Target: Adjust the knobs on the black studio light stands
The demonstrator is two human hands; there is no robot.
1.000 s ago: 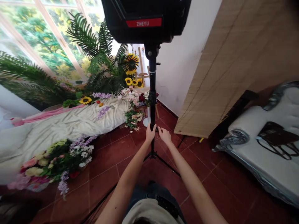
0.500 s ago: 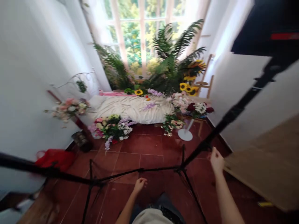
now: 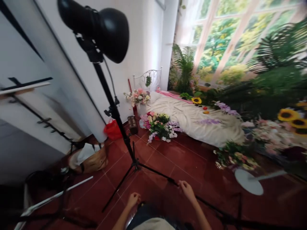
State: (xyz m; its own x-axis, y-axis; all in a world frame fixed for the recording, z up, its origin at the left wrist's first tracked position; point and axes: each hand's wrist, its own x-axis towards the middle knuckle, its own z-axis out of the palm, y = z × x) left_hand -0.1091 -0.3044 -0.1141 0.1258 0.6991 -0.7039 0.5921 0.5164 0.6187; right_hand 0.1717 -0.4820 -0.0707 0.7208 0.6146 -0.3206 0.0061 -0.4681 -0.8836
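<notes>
My left hand (image 3: 133, 198) hangs low in front of my body, its fingers curled loosely, over the red tiled floor. To its right, my right hand (image 3: 187, 189) is raised a little higher, fingers bent together beside the tripod leg ends; whether it touches them or holds anything is too small to tell. A black light stand (image 3: 109, 92) rises ahead on the left, its legs spread on the floor, with a black studio lamp (image 3: 112, 35) on top. A second stand's dark leg (image 3: 211, 204) runs to the lower right.
Beyond is a bed with a cream sheet (image 3: 192, 123), flower bunches (image 3: 160, 126) and palm leaves (image 3: 280, 60) around it. A red bag (image 3: 113, 129) and a brown bag (image 3: 96, 159) sit at left. A white round base (image 3: 248, 182) stands at right.
The view has swung left, bringing the left stand's lamp into sight. My right hand has moved inward from the right stand's pole, closer to my left hand.
</notes>
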